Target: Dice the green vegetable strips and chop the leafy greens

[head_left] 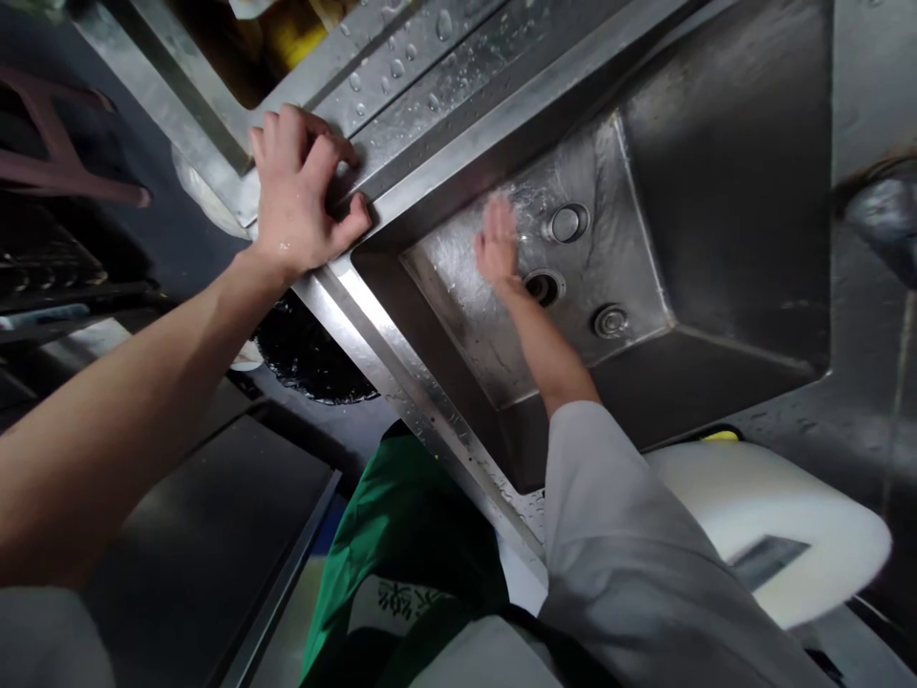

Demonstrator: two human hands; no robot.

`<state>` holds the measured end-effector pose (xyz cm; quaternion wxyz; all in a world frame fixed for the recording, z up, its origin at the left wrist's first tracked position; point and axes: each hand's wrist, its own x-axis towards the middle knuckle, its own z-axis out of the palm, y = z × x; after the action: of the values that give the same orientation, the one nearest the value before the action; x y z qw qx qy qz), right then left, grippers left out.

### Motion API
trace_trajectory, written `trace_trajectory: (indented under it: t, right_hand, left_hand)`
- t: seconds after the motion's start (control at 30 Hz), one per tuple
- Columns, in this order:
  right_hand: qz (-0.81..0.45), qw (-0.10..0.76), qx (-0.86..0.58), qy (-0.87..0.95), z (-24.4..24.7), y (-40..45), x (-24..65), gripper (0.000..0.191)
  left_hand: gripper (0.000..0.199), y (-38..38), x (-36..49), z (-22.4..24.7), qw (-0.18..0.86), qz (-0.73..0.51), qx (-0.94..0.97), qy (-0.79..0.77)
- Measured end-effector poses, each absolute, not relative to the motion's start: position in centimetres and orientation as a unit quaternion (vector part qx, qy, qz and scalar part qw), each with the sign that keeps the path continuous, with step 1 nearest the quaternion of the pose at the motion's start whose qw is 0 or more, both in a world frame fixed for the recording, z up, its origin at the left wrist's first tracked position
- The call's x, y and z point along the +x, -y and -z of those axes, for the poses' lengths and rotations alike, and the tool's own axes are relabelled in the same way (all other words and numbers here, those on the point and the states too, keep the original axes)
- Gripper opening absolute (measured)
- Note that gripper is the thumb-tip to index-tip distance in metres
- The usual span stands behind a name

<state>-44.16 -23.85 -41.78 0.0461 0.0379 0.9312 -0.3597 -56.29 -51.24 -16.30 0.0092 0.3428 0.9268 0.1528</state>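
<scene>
My left hand [297, 191] rests on the wet metal rim at the sink's corner, fingers apart and bent over the edge, holding nothing. Down inside the steel sink [723, 191], my right hand [498, 239] is over the wet bottom, its fingers stretched out and slightly blurred, with nothing seen in it. Beside that hand lie a round metal cap [565, 224], an open drain hole [544, 287] and a metal strainer [610, 322]. Water glistens around my right fingertips.
A white rounded board [774, 516] stands at the sink's right near side. At the top left is a counter bin with something yellow [293, 38]. A pink stool [57, 143] and a black bag [308, 354] are at the left. My green apron [422, 516] hangs before the sink.
</scene>
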Motion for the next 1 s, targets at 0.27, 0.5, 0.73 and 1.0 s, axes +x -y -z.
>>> trace_trajectory:
  t: [0.27,0.5,0.73,1.0]
  right_hand:
    - [0.309,0.167,-0.103,-0.931,39.5,20.2,-30.1,0.058]
    - [0.33,0.191,-0.308,-0.872,38.8,24.7,-27.3,0.049]
    - [0.313,0.169,-0.187,-0.915,40.7,19.5,-31.1,0.049]
    - [0.291,0.196,-0.202,-0.914,38.4,17.1,-23.7,0.046]
  left_hand:
    - [0.042,51.3,-56.3,16.4,0.038,-0.178,0.325,-0.928]
    - [0.042,51.3,-56.3,16.3,0.016,-0.157,0.344,-0.926]
    - [0.046,51.6,-56.6,16.6,-0.028,-0.154,0.37,-0.916]
    - [0.046,51.5,-56.3,16.3,0.004,-0.156,0.354,-0.922]
